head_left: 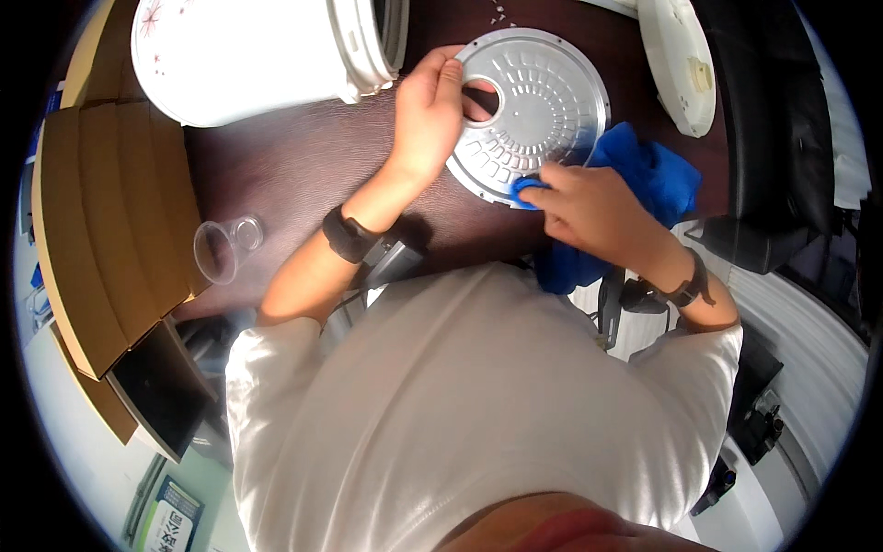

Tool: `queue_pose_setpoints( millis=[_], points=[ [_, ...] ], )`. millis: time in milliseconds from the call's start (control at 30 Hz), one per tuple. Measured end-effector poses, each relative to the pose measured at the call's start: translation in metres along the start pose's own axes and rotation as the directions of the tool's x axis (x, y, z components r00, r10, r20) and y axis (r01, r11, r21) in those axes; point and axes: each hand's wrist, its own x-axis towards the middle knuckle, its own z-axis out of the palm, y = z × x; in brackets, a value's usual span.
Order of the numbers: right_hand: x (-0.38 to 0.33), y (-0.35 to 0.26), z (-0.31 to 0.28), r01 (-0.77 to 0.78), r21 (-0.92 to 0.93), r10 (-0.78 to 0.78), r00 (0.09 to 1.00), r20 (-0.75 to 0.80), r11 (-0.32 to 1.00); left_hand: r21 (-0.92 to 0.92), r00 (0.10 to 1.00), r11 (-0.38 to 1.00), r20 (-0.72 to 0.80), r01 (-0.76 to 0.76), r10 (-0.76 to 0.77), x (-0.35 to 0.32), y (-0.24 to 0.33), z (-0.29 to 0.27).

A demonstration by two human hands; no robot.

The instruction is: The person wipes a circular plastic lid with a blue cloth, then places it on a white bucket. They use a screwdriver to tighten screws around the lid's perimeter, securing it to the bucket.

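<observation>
A round silver metal plate (pixel 529 101) with raised ribs and one round hole is held tilted over the dark red-brown table. My left hand (pixel 432 106) is closed on its left rim, the thumb on top and fingertips showing through the hole. At the plate's lower edge, my right hand (pixel 593 210) pinches a blue cloth (pixel 648 170) and presses a bit of it against the metal. The rest of the cloth spreads behind that hand and hangs past the table's near edge.
A large white appliance housing (pixel 248 60) lies on its side at the back left. Cardboard (pixel 120 212) stands at the left, near a clear plastic cup (pixel 217 252). A white oval cover (pixel 679 64) sits at the back right, beside a black chair (pixel 777 120). Small screws (pixel 498 13) lie behind the plate.
</observation>
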Motion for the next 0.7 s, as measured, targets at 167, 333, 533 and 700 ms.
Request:
queue_pose_setpoints(
  millis=[167, 333, 533, 700],
  points=[
    [-0.024, 0.025, -0.007, -0.185, -0.123, 0.171, 0.979, -0.114, 0.975, -0.033, 0.999, 0.999, -0.033, 0.007, -0.008, -0.002, 0.003, 0.001],
    [-0.025, 0.053, -0.012, -0.283, -0.32, 0.18, 0.932, -0.315, 0.904, 0.063, 0.999, 0.997, -0.009, -0.045, 0.046, 0.0, -0.002, -0.002],
    [-0.004, 0.076, -0.015, -0.283, -0.365, 0.1, 0.889, -0.447, 0.887, 0.133, 0.999, 0.991, 0.024, -0.032, 0.029, -0.001, 0.003, 0.0],
    [0.022, 0.075, -0.012, -0.294, -0.395, 0.08, 0.876, -0.475, 0.87, 0.17, 0.998, 0.985, 0.066, -0.027, 0.016, -0.001, 0.005, 0.002]
  ],
)
